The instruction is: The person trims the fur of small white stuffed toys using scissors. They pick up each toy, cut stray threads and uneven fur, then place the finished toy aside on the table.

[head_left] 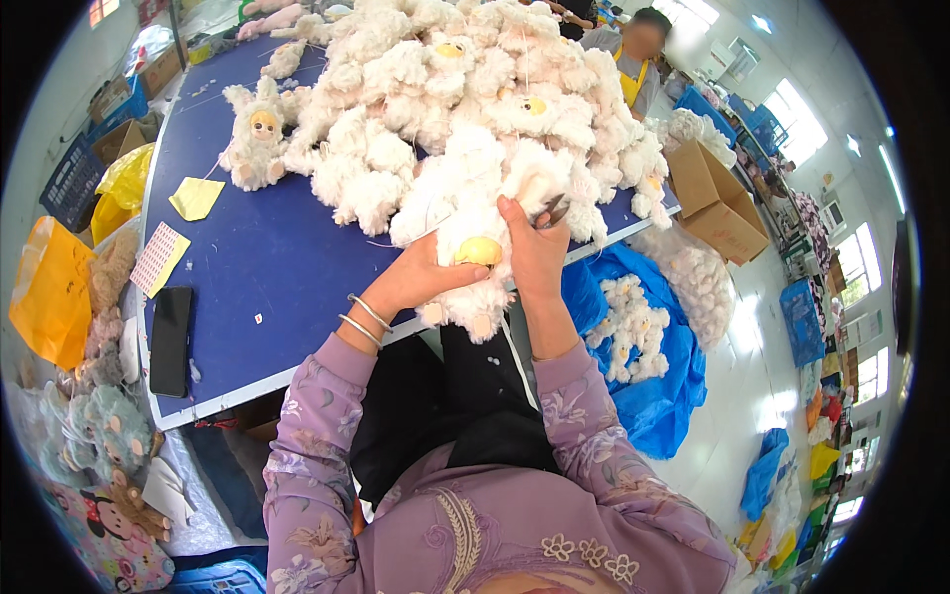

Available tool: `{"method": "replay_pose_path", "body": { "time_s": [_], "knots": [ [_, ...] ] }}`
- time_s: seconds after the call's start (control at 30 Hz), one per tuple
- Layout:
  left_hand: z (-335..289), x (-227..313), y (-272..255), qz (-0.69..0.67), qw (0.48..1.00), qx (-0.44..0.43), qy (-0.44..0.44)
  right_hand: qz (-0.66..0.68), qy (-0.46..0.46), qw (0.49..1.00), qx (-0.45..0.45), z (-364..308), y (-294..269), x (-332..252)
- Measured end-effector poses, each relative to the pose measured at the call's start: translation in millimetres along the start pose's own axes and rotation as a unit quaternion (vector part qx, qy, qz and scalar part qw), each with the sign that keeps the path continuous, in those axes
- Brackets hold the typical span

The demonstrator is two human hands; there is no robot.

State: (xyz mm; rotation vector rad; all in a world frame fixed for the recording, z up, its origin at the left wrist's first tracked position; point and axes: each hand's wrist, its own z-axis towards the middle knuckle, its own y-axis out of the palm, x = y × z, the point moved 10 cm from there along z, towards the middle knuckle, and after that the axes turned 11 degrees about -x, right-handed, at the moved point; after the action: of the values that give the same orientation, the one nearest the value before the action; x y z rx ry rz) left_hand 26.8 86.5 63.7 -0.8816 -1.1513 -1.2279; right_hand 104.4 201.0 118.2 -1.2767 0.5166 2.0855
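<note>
Head view: left hand (pixel 424 274) and right hand (pixel 539 255) clamp a plush (pixel 467 224), likely inspecting; trimming next needs scissors (pixel 554 210) above the grip.

Fluffy white toy (pixel 463 216) between fingers (pixel 512 212)

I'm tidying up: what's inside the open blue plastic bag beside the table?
White plush toys show inside the blue plastic bag; anything beneath them is covered.
</note>
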Motion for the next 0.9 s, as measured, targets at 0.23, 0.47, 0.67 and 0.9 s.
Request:
{"method": "replay_pose_path", "body": {
  "time_s": [0.23, 0.47, 0.67, 0.9],
  "knots": [
    [1.6, 1.7, 5.6, -0.009, 0.999, -0.022, 0.029, 0.169, 0.084, 0.982, 0.013, 28.4, -24.6, 21.4],
    [-0.6, -4.8, 10.0, 0.088, 0.995, -0.035, -0.026, -0.052, 0.054, 0.993, -0.094, 51.8, -42.8, -50.7],
    [1.3, -5.9, 8.9, 0.026, 0.998, -0.049, -0.008, -0.296, 0.073, 0.901, -0.31, 46.4, 17.2, -45.6],
    [0.3, 0.6, -5.3, 0.075, 0.997, 0.006, 0.027, -0.044, 0.133, 0.979, -0.148, 39.3, -19.3, 1.1]
  ]
}}
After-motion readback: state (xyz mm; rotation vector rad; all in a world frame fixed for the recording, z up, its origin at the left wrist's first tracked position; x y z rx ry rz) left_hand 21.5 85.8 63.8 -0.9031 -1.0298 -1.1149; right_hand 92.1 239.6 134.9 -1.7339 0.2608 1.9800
